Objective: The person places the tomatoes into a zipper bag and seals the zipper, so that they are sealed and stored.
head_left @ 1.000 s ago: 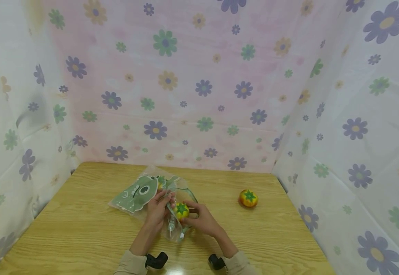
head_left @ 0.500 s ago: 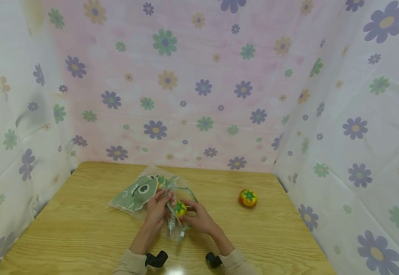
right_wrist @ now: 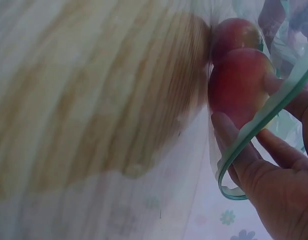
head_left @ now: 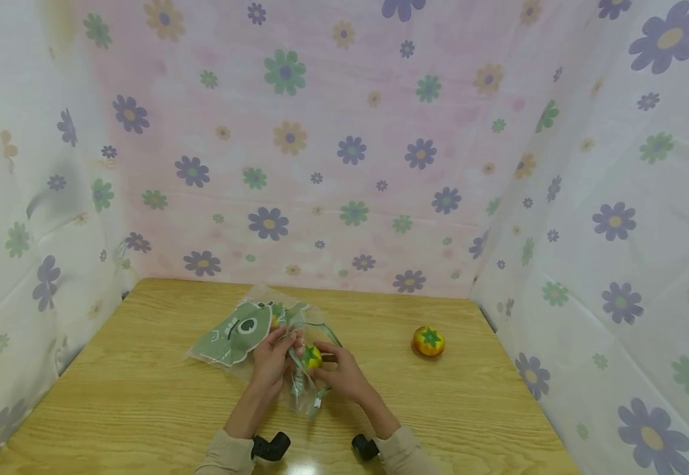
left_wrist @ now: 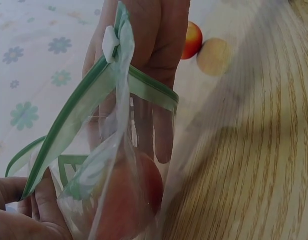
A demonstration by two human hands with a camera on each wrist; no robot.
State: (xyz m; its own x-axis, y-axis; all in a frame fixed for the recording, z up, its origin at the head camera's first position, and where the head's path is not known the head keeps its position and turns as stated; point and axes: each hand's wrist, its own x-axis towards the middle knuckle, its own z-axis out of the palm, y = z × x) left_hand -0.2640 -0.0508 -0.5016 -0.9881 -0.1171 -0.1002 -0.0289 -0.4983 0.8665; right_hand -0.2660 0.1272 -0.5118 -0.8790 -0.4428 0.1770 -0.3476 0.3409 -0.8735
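Holding fruit (head_left: 315, 356) (head-view yellow, wrist-view red) occupies the right hand (head_left: 344, 376).

Clear, crinkled plastic bag (head_left: 226, 340), smooth, shiny fruit (right_wrist: 238, 85), glossy wood-grain tabletop (head_left: 451, 409), creased, cloth-like backdrop (head_left: 321, 119).

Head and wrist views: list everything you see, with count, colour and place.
Table: 1, light wood, across the lower part of the head view.
Walls: 3, pink at the back, whitish at both sides, all flowered.
Bag: 1, clear with green print and rim, on the table.
Slider: 1, white, on the bag's rim.
Loose fruit: 1, yellow-orange, green top, right of the bag.
Bagged fruits: 2 visible, red and yellow, green tops.
Wrist devices: 2, black, one at each wrist.
Sleeves: 2, beige, bottom edge.
Left hand: 1, bare, holding the bag.
Right hand: 1, bare, gripping the nearer bagged fruit.
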